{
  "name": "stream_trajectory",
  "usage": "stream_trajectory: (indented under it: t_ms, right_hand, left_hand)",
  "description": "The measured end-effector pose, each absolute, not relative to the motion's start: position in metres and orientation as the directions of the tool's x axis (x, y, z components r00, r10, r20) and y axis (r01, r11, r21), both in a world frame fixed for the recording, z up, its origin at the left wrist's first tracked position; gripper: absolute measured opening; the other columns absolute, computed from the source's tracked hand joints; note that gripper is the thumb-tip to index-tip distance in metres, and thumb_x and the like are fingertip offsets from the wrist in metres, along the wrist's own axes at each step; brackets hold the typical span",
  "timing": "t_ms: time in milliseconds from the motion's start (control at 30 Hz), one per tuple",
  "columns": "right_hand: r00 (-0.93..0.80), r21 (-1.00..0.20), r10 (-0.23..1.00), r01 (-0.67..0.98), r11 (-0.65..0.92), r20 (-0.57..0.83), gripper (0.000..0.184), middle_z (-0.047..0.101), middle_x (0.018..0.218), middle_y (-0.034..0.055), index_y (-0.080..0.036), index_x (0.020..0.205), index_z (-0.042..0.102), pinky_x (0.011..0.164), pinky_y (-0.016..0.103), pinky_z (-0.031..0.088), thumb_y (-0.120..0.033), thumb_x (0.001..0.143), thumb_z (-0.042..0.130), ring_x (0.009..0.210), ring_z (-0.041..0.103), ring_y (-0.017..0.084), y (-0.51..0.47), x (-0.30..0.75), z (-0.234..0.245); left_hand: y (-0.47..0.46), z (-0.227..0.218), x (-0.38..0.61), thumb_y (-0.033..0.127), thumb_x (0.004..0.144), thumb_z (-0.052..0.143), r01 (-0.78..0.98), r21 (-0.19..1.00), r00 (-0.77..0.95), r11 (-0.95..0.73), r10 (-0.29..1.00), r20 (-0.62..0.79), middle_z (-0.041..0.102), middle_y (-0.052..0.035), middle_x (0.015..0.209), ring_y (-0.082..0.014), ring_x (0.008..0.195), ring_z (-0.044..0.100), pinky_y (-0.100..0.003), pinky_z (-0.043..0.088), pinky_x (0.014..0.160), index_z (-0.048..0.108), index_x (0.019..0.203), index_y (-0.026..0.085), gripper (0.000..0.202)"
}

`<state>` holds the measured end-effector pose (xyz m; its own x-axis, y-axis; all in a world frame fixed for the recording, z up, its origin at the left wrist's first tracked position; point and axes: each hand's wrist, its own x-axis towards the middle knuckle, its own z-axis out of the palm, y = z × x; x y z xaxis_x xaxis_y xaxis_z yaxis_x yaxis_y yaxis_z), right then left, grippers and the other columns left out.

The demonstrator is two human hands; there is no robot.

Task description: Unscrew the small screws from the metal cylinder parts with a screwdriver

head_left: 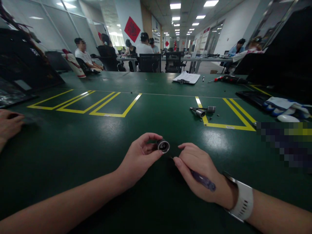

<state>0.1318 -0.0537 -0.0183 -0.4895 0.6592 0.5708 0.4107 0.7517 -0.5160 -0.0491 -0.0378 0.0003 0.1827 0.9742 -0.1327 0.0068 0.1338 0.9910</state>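
My left hand (142, 156) pinches a small dark metal cylinder (163, 146) with a silvery rim, holding it just above the green table (85, 146). My right hand (197, 170) is closed around a thin purple-handled screwdriver (203, 180). Its fine tip points toward the cylinder from the lower right, a short gap away. A white watch band sits on my right wrist.
Two similar small metal parts (203, 111) lie further back on yellow floor-style tape lines. A clipboard with paper (186, 78), a red-handled screwdriver (216, 79) and gloves (284, 107) lie at the right. Another person's hand (8, 125) rests at the left edge. Seated people work at far desks.
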Motion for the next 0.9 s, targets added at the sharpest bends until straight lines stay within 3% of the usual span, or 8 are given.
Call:
stream_trajectory:
  t_ms: [100, 267, 900]
  right_hand:
    - [-0.481, -0.432, 0.561, 0.358, 0.827, 0.674, 0.022, 0.054, 0.057, 0.0025, -0.013, 0.065, 0.056, 0.080, 0.039, 0.046, -0.008, 0.083, 0.044, 0.056, 0.049, 0.012, -0.059, 0.134, -0.015]
    - [-0.429, -0.366, 0.456, 0.278, 0.888, 0.780, 0.016, 0.060, 0.062, 0.0053, -0.012, 0.074, 0.059, 0.075, 0.040, 0.048, -0.006, 0.077, 0.045, 0.060, 0.054, 0.015, -0.063, 0.135, -0.009]
    - [-0.519, -0.294, 0.454, 0.363, 0.884, 0.724, 0.017, 0.062, 0.069, 0.0044, -0.018, 0.076, 0.057, 0.071, 0.037, 0.045, -0.012, 0.085, 0.045, 0.068, 0.056, 0.017, -0.062, 0.128, -0.018]
  left_hand:
    - [-0.039, 0.001, -0.049, 0.011, 0.067, 0.069, 0.002, 0.990, 0.187, 0.140, 0.973, -0.138, 0.071, -0.0025, 0.086, -0.0159, 0.086, 0.067, -0.028, 0.053, 0.081, 0.057, 0.096, 0.015, 0.032]
    - [-0.041, 0.001, -0.047, 0.010, 0.067, 0.068, -0.002, 0.994, 0.178, 0.109, 0.978, -0.106, 0.070, -0.0025, 0.088, -0.0150, 0.084, 0.067, -0.027, 0.053, 0.080, 0.058, 0.093, 0.014, 0.029]
    - [-0.050, 0.001, -0.043, 0.012, 0.066, 0.061, 0.104, 0.992, 0.179, -0.073, 0.982, 0.053, 0.065, -0.0071, 0.101, -0.0160, 0.084, 0.066, -0.027, 0.054, 0.074, 0.060, 0.076, 0.014, 0.010]
